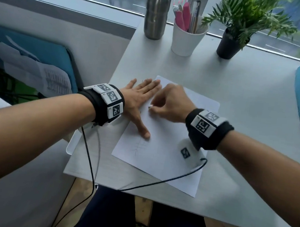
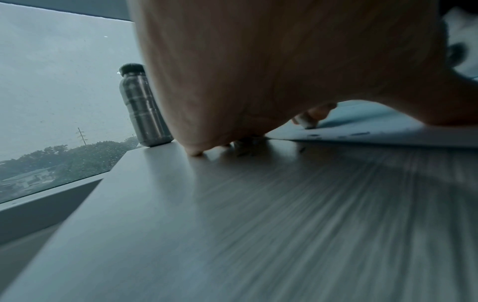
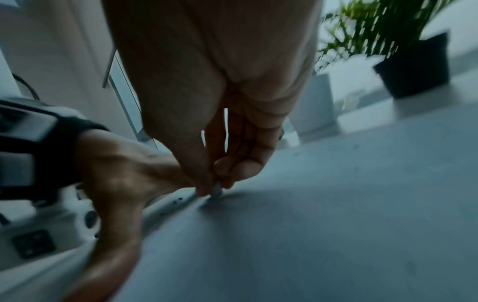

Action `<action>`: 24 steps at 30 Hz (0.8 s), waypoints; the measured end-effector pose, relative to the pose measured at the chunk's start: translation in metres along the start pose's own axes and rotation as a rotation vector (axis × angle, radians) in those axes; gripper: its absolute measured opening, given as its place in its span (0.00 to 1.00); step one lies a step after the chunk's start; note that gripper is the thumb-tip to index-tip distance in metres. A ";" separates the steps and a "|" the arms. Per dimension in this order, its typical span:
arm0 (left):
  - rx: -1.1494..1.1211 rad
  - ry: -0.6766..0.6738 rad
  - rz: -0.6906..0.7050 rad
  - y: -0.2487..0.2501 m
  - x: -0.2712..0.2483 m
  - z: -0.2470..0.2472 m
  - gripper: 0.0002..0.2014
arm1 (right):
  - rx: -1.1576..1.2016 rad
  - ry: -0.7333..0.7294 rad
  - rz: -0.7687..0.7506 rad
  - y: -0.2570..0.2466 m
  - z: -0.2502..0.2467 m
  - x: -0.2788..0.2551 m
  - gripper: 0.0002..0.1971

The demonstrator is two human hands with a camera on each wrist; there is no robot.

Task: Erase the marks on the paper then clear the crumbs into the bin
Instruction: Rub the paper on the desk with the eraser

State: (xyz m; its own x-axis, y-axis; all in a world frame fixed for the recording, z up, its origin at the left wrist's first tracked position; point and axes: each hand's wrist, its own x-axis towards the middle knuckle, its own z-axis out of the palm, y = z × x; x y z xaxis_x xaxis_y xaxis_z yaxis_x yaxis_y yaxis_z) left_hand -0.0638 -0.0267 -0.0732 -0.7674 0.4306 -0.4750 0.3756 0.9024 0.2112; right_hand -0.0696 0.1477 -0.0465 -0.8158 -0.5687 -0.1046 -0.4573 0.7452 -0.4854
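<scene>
Head view is showing the erasing step: the right hand (image 1: 173,105) is pinching a small eraser (image 1: 150,106) against the paper (image 1: 168,154), while the left hand (image 1: 139,100) is lying flat, fingers straight, pinning its nine-o'clock edge. Faint marks (image 1: 139,144) at six o'clock probably need rubbing next.

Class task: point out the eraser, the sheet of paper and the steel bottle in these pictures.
eraser (image 2: 306,122): left wrist view, its white tip on the paper.
paper (image 1: 160,158): head view, bare middle.
steel bottle (image 1: 156,13): head view, its ribbed body.
</scene>
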 end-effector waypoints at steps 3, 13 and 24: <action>0.005 -0.009 -0.002 0.002 -0.001 0.000 0.84 | 0.009 0.101 0.133 0.017 -0.018 0.018 0.08; 0.029 -0.020 -0.020 0.007 -0.004 -0.003 0.84 | -0.006 0.181 0.200 0.019 -0.024 0.026 0.09; 0.028 -0.026 -0.023 0.005 -0.004 -0.003 0.86 | -0.024 0.106 0.132 -0.001 -0.010 0.010 0.07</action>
State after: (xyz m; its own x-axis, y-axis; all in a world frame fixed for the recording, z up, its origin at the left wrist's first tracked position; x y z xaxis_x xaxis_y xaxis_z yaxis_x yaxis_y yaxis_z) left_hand -0.0602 -0.0237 -0.0671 -0.7624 0.4089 -0.5015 0.3727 0.9111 0.1763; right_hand -0.0809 0.1453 -0.0385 -0.9014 -0.4267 -0.0734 -0.3512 0.8197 -0.4525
